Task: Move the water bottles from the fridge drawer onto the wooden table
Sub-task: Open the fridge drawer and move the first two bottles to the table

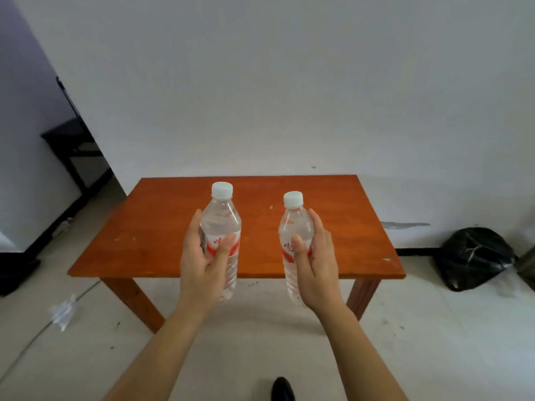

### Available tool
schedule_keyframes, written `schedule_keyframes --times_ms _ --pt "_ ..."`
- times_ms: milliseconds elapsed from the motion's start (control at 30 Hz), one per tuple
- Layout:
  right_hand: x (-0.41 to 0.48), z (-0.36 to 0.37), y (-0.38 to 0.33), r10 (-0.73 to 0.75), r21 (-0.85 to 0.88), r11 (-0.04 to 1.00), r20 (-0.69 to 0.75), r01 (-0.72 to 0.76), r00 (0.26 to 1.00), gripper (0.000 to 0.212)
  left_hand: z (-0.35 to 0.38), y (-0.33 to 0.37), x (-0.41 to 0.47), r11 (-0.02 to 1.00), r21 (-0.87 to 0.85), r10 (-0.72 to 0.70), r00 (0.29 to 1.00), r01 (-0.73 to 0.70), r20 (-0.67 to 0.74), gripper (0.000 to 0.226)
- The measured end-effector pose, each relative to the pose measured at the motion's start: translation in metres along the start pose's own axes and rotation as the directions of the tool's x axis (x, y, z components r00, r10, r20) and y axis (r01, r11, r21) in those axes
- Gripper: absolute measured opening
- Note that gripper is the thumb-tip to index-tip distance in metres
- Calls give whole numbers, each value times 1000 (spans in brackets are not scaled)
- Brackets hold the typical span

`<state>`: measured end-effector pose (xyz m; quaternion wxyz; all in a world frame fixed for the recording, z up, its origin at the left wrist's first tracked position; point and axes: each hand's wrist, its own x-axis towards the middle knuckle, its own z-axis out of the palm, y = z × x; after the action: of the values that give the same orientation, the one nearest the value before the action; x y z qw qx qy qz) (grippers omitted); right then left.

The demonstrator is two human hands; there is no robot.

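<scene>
White wall (260, 82) and pale, scuffed floor (434, 342) frame a small wooden table (162, 227) with a reddish-brown top, pushed against the wall.

Two clear water bottles with white caps and red-and-white labels are held upright in the air in front of the person. Their upper halves show against the tabletop and their bases hang below its near edge, against the floor, so neither stands on the wood. The left bottle (221, 224) is at nine o'clock of the right bottle (295, 227), well apart from it, and its cap sits a little higher.

The left hand (202, 267) grips the left bottle at the label, its thumb laid across the front and its fingers curled round the far side. The right hand (315, 270) grips the right bottle the same way, with the thumb pressed on the label and the fingers running up the bottle's right side. Both forearms are bare.

At three o'clock of the table a knotted black bag (474, 259) lies on the floor by the wall. At ten o'clock stands a dark piece of furniture (72, 143) in a doorway. At eight o'clock a crumpled clear wrapper (62, 312) lies on the floor, and at six o'clock the tip of a black shoe (282, 389) shows.
</scene>
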<state>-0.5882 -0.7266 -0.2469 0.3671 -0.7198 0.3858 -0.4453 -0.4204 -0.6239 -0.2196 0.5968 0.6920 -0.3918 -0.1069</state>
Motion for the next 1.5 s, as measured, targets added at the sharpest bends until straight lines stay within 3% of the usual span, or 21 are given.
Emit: schedule_keyframes --times_ms 400,500,667,833,1000,1367,1500 --pt "230 107 25 -53 15 999 120 52 991 63 25 -39 227 999 -6 -42 997 41 -57 75" --pt "275 135 40 -35 -10 999 179 37 983 73 32 -64 278 998 16 -58 997 59 -47 65" --pt "335 176 72 32 -165 986 289 16 957 83 54 -119 357 994 16 -109 994 109 20 59" --pt "404 233 113 131 -320 947 283 -35 950 79 72 -190 451 987 80 -150 972 137 182 56" --pt "475 292 149 213 -508 859 252 -58 944 73 85 -264 539 961 215 -230 928 171 293 73" --pt "555 397 212 414 -329 892 318 -310 853 65 125 -370 643 925 320 -320 879 208 354 72" --pt "563 417 229 372 -257 917 274 -305 887 60 136 -387 651 940 282 -292 882 193 370 67"
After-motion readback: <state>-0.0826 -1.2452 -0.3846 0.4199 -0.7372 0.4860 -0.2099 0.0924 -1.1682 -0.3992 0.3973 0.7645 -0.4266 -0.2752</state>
